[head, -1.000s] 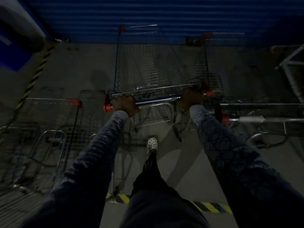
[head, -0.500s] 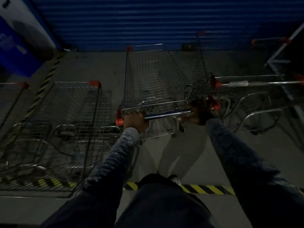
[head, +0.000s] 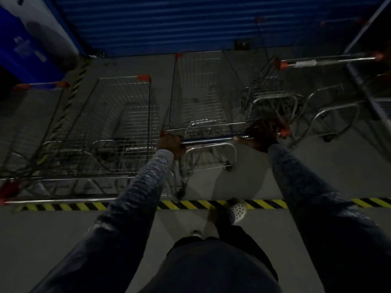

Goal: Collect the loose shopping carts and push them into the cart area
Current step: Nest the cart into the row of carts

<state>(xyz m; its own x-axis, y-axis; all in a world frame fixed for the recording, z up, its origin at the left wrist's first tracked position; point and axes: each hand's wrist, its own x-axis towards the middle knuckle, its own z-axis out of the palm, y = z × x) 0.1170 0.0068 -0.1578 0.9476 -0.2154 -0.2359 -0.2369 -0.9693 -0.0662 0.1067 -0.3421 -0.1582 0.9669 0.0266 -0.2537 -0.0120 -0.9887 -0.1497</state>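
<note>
A wire shopping cart (head: pixel 198 92) with orange corner caps stands straight ahead of me, nose toward the blue wall. My left hand (head: pixel 171 143) grips the left end of its handle bar (head: pixel 208 139). At the bar's right end, my right hand (head: pixel 261 135) is curled round it. The cart sits past the yellow-black floor stripe (head: pixel 190 205), between other parked carts.
A parked cart (head: pixel 124 115) stands close on the left, with another further left (head: pixel 38 127). More carts (head: pixel 275 85) crowd the right, one handle (head: pixel 325 60) sticking out high. A blue corrugated wall (head: pixel 190 22) closes the far end. Grey floor lies behind the stripe.
The striped line, behind me a second ago, now lies by my feet. The side carts appear further forward in view. Both hands have kept their grip on the handle bar.
</note>
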